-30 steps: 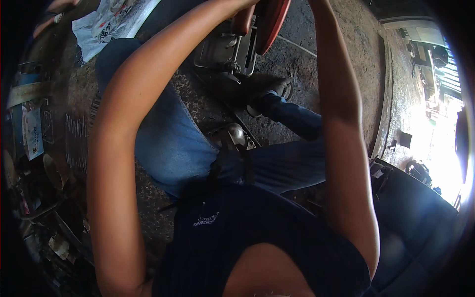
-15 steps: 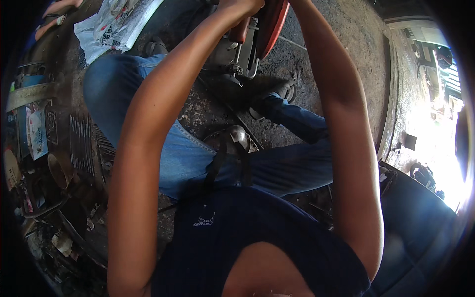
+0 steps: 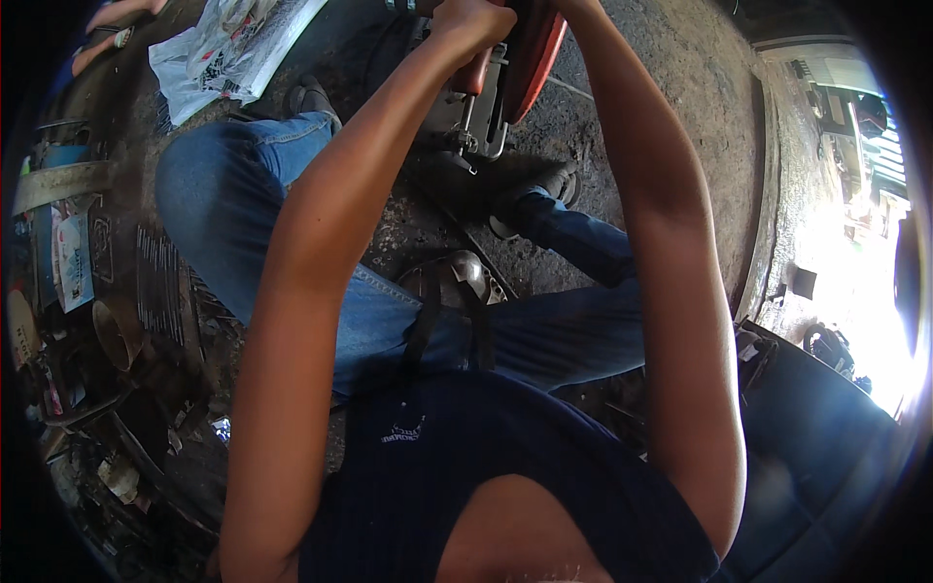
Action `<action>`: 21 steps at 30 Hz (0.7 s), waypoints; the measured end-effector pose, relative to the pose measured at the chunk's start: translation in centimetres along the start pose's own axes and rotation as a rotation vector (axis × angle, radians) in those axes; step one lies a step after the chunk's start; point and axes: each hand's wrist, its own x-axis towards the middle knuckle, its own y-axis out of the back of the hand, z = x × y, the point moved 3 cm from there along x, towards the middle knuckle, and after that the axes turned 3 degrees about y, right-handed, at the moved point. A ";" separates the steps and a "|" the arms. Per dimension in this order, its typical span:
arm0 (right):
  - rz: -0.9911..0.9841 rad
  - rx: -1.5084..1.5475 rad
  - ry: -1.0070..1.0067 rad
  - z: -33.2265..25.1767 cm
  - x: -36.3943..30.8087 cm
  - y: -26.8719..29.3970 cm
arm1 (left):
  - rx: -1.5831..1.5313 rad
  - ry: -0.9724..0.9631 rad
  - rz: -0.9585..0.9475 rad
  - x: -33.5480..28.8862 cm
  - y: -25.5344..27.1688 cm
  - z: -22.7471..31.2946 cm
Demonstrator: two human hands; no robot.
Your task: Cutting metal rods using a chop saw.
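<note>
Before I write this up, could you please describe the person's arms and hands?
The forearms are bare, with no sleeves, watch or cables visible on them. The left hand wears no glove; the right hand is largely cut off. The navy shirt has a small pale chest print.

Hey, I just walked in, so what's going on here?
A person has both hands at a metal machine. The left hand is curled at its red handle, the exact grip hidden. The right hand, mostly cut off above, is beside a curved red part. A plastic bag lies off left.
</note>
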 end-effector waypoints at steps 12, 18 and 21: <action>-0.035 -0.041 -0.045 -0.4 -1.6 -0.4 | -0.032 -0.120 0.050 0.9 -0.8 -2.6; 0.008 -0.030 0.003 -0.5 -2.5 -0.8 | -0.071 -0.174 0.032 0.9 -1.2 -3.9; 0.040 -0.002 0.003 -0.1 -2.7 -0.9 | -0.119 -0.208 -0.012 1.1 -1.6 -4.3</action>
